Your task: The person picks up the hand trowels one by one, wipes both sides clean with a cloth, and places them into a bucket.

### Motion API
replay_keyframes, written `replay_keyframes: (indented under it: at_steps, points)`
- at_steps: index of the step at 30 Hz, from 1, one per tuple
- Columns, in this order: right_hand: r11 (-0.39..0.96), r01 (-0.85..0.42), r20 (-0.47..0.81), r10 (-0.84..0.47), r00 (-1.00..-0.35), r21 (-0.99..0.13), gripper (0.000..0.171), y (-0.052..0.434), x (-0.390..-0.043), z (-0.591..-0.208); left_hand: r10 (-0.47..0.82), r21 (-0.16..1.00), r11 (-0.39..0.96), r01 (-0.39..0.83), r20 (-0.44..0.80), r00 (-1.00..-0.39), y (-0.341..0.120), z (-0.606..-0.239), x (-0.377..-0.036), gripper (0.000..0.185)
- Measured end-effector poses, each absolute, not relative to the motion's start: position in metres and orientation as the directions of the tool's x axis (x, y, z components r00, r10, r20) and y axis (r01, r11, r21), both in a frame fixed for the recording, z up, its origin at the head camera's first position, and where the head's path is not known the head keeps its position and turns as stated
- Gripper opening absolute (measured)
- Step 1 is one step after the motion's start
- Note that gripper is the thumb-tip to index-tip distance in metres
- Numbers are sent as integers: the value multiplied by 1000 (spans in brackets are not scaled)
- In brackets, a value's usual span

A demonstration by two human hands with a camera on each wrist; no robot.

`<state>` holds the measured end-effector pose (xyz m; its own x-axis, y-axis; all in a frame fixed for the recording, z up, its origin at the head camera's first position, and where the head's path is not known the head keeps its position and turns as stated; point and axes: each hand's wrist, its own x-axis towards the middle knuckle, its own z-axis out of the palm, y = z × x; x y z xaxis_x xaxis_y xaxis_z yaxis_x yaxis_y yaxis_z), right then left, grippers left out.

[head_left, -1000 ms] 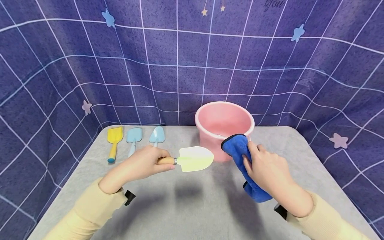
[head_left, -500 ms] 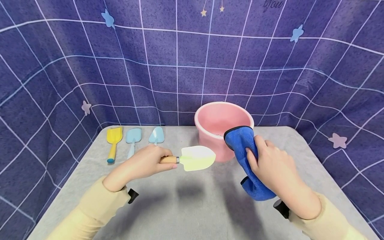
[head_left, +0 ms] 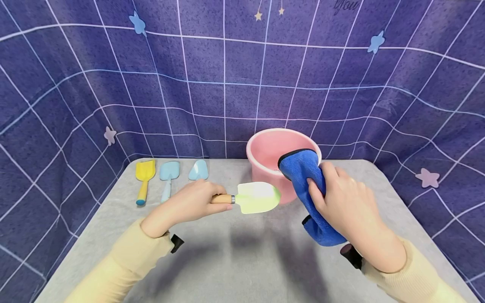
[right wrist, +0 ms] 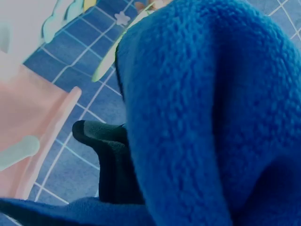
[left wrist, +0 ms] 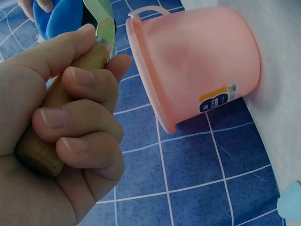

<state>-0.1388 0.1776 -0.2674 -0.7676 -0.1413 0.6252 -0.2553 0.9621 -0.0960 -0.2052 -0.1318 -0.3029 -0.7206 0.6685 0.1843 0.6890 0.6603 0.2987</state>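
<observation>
Hands close in: our left hand [head_left: 189,205], curled round the trowel [head_left: 254,197] handle, has slid it toward 3 o'clock, while our right hand [head_left: 346,206], gripping the cloth [head_left: 307,179], has risen before the bucket [head_left: 265,147]. Blade and cloth now nearly meet above the desk [head_left: 242,261].

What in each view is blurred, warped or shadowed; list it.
Head view: sharp, but the grid-patterned backdrop lines bow outward from lens distortion; soft shadows lie on the grey table under both hands. Left wrist view: the left hand looms large, slightly soft. Right wrist view: the fluffy blue cloth fills the frame, everything behind blurred.
</observation>
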Motion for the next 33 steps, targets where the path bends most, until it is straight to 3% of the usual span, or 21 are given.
replay_keyframes:
  at_steps: [6, 12, 16, 23, 33]
  points:
    - [970, -227, 630, -124, -767, -85, 29, 170, -137, -259, 678, 305, 650, 696, 179, -713, -126, -302, -208, 36]
    - [970, -241, 706, -167, -688, -5, 31, 158, -138, -257, 686, 283, 653, 702, 172, -707, -118, -302, -210, 33]
    - [964, -261, 735, -206, -646, 40, 32, 152, -141, -263, 699, 272, 642, 717, 178, -693, -112, -303, -210, 32]
    - [958, -281, 734, -233, -638, 61, 33, 142, -145, -275, 718, 252, 617, 746, 207, -664, -104, -306, -210, 31]
    - [936, -299, 738, -334, -587, 186, 35, 127, -154, -298, 722, 247, 618, 746, 197, -664, -94, -306, -210, 34]
